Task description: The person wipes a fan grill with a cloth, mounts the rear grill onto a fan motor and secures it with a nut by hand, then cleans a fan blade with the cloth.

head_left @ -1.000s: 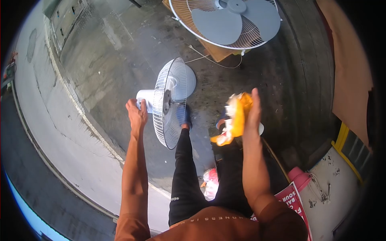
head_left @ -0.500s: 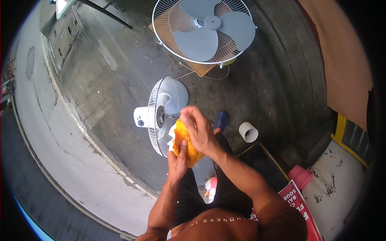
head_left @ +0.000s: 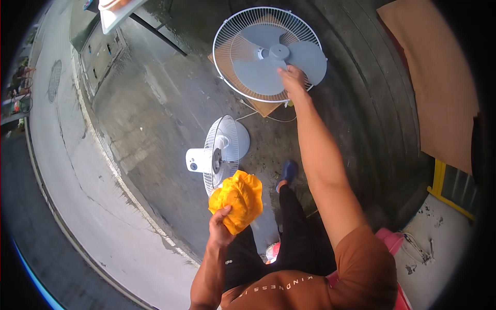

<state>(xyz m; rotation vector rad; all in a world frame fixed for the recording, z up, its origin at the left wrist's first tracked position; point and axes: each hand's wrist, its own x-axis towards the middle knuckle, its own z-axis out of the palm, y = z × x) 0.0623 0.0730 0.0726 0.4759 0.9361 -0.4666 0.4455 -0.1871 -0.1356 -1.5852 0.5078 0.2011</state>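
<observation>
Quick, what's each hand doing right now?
Left hand: closed on the yellow cloth.
Right hand: over a gray blade of the large fan; whether it grips or touches cannot be told.

Two fans (head_left: 195,160), three grey blades (head_left: 256,76), one yellow cloth (head_left: 242,199), two hands (head_left: 221,230), one visible blue shoe (head_left: 289,170).
</observation>
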